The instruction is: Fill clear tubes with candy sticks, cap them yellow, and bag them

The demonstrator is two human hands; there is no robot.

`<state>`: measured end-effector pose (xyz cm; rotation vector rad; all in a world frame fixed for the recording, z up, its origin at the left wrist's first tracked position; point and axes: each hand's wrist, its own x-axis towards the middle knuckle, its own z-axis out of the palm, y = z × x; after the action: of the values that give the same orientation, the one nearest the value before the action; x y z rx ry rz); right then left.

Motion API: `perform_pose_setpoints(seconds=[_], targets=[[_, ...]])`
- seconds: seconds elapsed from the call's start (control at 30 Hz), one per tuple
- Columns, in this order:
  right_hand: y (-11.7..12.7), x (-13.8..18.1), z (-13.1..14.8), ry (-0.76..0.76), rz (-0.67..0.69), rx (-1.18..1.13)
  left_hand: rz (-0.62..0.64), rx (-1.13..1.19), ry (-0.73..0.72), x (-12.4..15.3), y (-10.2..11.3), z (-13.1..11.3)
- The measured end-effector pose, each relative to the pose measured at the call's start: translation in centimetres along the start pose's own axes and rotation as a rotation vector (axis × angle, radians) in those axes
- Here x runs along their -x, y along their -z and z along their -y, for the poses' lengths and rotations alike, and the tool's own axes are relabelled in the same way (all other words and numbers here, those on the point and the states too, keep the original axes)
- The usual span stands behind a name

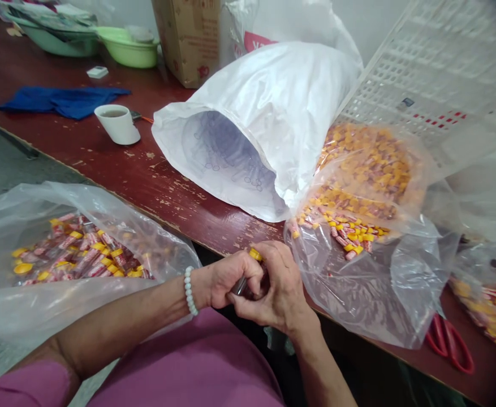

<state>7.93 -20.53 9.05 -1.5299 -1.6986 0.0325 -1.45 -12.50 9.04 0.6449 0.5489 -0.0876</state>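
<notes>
Both of my hands meet in front of my body, at the table's near edge. My left hand [234, 277] is closed around a clear plastic tube with a yellow cap [255, 254]. My right hand [284, 288] wraps round the same tube from the other side, its fingers by the cap. Much of the tube is hidden by the fingers. To the left, an open clear bag [82, 195] holds many yellow-capped tubes [78, 249]. Beyond my hands lies a white sack [281, 96], its mouth open towards me, with clear tubes [231, 152] inside.
At right, another clear plastic bag [358, 294] holds small yellow-topped, red-printed pieces [366, 164]. Red-handled scissors [451, 345] lie at the table edge. A white cup [117, 125] of dark liquid stands near a blue cloth [61, 100]. A white crate [443, 73] leans behind.
</notes>
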Motion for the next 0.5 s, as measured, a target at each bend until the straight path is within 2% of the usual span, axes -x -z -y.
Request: perform_pose_setpoints(seconds=[0.1, 0.2, 0.3, 0.4, 0.5], targets=[[-0.1, 0.3, -0.5, -0.073, 0.045, -0.085, 0.058, 0.002, -0.008, -0.4, 0.5, -0.2], [-0.5, 1.1, -0.9, -0.192, 0.04, -0.302, 0.146, 0.011, -0.098, -0.2, 0.8, -0.3], [-0.9, 1.9, -1.0, -0.292, 0.044, -0.499, 0.175, 0.034, -0.175, 0.1, 0.9, -0.3], [-1.0, 2.5, -1.1, -0.319, 0.073, -0.544, 0.18, 0.048, -0.191, 0.4, 1.0, -0.1], [-1.1, 2.7, -1.3, -0.335, 0.113, -0.49, 0.178, 0.086, -0.169, 0.3, 1.3, 0.3]])
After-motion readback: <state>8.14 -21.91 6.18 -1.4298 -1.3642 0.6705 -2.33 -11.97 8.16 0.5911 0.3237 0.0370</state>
